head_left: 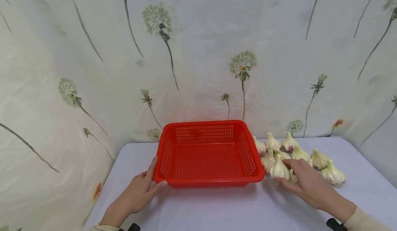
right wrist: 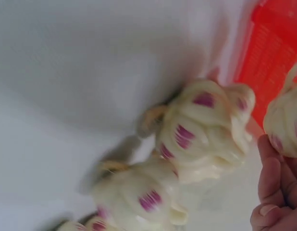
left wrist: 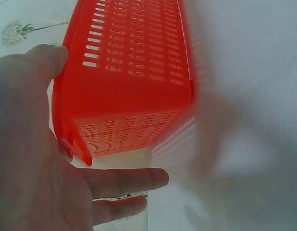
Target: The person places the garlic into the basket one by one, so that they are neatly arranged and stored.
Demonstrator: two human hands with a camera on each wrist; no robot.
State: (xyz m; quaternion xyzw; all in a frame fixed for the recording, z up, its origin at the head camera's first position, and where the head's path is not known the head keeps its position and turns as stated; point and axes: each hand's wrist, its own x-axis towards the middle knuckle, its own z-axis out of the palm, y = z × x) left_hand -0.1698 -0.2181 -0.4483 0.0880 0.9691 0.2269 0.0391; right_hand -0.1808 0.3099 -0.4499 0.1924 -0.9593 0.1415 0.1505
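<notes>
The thumb and fingers of the right hand (head_left: 305,184) were closed around a plump garlic bulb (head_left: 279,169), its pale stem pointing upward in the head view. The right wrist view showed that bulb only in part, at the picture's edge, above the bent fingers. The left hand (head_left: 136,191) pinched the near left corner of a red plastic basket (head_left: 209,182), its thumb on the front rim and its index finger along the side; in the left wrist view two other fingers stretched out straight, apart from the basket wall.

The basket was rectangular, with slotted walls and a bare inside, and it sat at the middle of a white-covered table (head_left: 313,210). The held bulb was just beside its near right corner, outside the rim. Around and beyond the right hand lay a cluster of other garlic bulbs (head_left: 333,173), creamy white with purple streaks, several touching one another.

Cream sleeves (head_left: 367,220) and black wrist straps (head_left: 336,224) showed at the lower edge. Behind the table hung a pale cloth backdrop (head_left: 198,69) printed with dandelions.
</notes>
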